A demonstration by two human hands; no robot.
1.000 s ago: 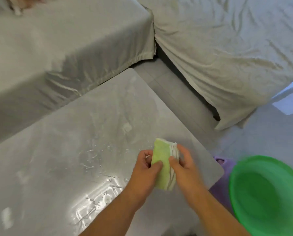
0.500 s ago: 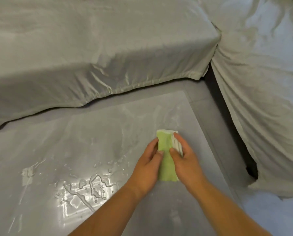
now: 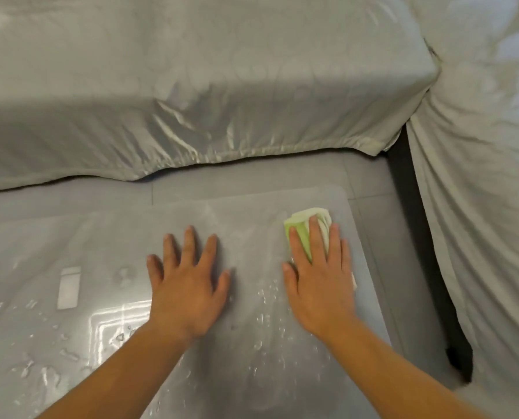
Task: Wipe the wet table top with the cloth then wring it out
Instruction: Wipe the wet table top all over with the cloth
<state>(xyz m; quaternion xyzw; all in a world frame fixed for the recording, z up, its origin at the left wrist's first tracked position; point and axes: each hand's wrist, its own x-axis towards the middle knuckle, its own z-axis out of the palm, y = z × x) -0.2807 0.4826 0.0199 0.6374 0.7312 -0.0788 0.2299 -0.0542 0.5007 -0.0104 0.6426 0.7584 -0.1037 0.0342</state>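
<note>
Near the far right corner of the grey desk point(image 3: 252, 219) lies the folded green-and-white cloth point(image 3: 303, 240), pinned flat under the right hand point(image 3: 318, 285), whose fingers lie straight across it and do not curl round it; the cloth's far end shows beyond the fingertips. Well apart from it, toward the middle of the desk, the left hand point(image 3: 185, 288) rests palm down on the bare surface with its fingers spread and holds nothing. Water droplets point(image 3: 55, 367) and shiny wet patches cover the left and near parts of the top, and more lie between the two forearms. Beyond the desk runs a strip of grey floor point(image 3: 370, 176), then a couch draped in a pale grey sheet point(image 3: 191, 86), with another sheet-covered piece point(image 3: 478, 146) on the right.
</note>
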